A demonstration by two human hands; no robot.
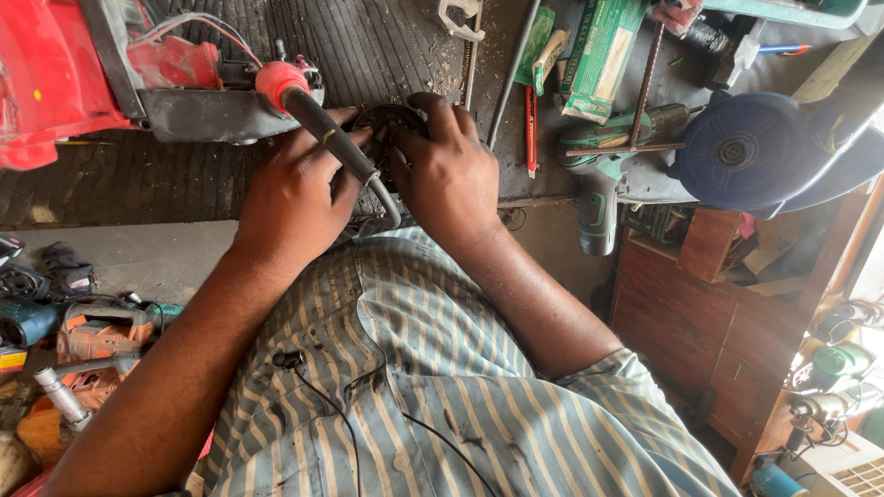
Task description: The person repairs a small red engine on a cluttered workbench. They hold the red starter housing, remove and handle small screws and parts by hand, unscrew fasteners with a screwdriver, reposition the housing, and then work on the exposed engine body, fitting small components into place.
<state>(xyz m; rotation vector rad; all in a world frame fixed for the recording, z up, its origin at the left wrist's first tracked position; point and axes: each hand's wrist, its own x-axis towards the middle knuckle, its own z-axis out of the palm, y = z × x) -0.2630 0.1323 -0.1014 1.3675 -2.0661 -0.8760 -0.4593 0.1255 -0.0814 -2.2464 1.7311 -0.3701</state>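
My left hand (293, 198) grips a tool with a dark handle and a red end, like a soldering iron (318, 124), held slanting across the bench edge. My right hand (447, 170) closes its fingers over a small dark round metal part (387, 124) on the ribbed black mat (359, 46). Both hands meet at that part, and its middle is mostly hidden by my fingers. My striped shirt fills the lower view.
A red and grey machine housing (101, 74) lies at the left of the bench. A green cordless drill (599, 175), a blue round disc (746, 152), green boxes (603, 55) and a red-handled tool (531, 129) lie to the right. Power tools (92, 340) crowd the floor at left.
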